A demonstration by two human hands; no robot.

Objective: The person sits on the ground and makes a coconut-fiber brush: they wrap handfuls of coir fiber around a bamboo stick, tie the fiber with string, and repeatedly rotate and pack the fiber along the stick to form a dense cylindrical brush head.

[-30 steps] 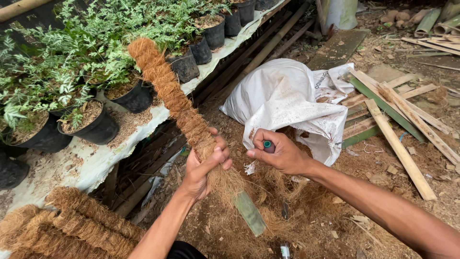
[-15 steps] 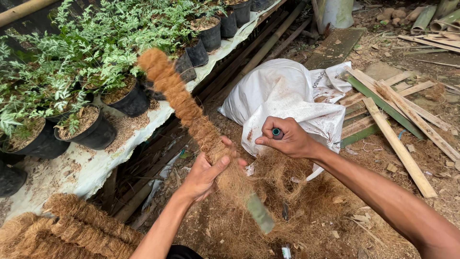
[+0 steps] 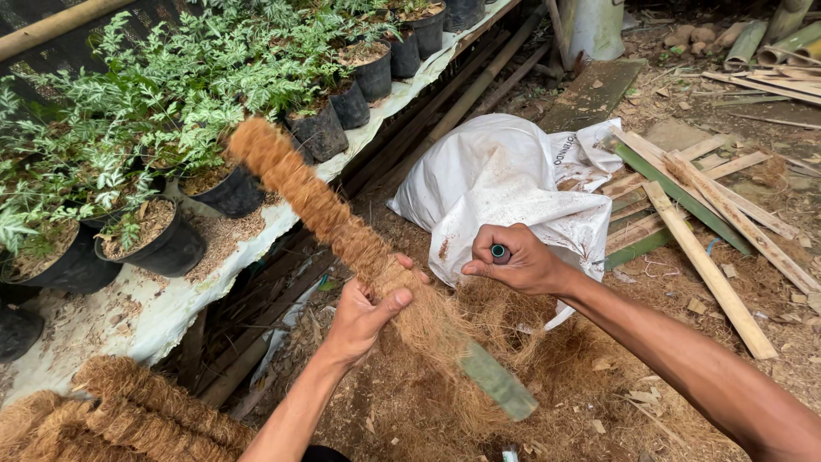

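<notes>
My left hand [image 3: 363, 312] grips a long pole wrapped in brown coconut fibre [image 3: 295, 184], which slants up toward the plants. Its bare green lower end [image 3: 499, 382] sticks out below loose fibre [image 3: 428, 321]. My right hand [image 3: 517, 261] is closed around a small green spool [image 3: 499, 253], held just right of the pole above the loose fibre. Whether a thread runs from the spool to the pole is too fine to see.
A white sack [image 3: 505, 184] lies behind my hands. Potted green plants [image 3: 171, 128] in black pots [image 3: 167, 244] stand on a bench covered in white sheet [image 3: 154, 308] at left. Finished fibre poles [image 3: 111, 415] lie bottom left. Bamboo slats [image 3: 710, 222] are scattered at right.
The fibre pole has tilted and shifted right and down a little. My right hand with the spool moved slightly right and away from the pole.
</notes>
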